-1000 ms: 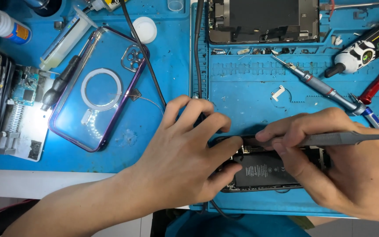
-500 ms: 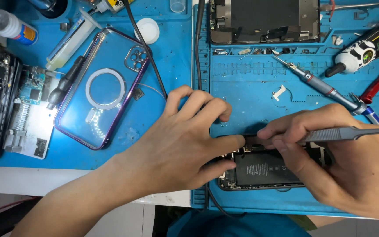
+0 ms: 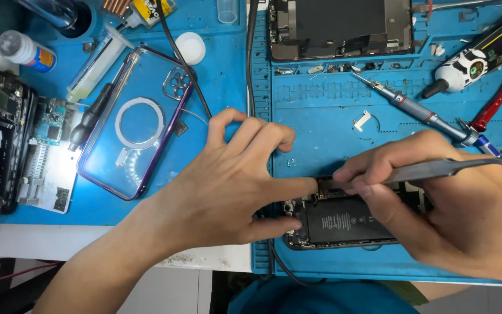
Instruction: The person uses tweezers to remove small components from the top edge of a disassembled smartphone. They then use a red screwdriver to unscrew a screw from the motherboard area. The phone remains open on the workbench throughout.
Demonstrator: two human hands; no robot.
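An opened phone with a black battery lies near the front edge of the blue work mat. My left hand rests on the phone's left end, thumb and index finger pinching its corner. My right hand holds grey metal tweezers, whose tips reach the phone's top edge beside my left index fingertip. Most of the phone's right side is hidden under my right hand.
A clear phone case with a purple rim lies at the left, next to a circuit board holder and a syringe. A second opened phone sits at the top. A precision screwdriver, an electric screwdriver and black cables lie on the mat.
Both hands stay on the phone with only slight shifts. The view has drifted a little, so the things on the mat sit slightly lower and to the right.
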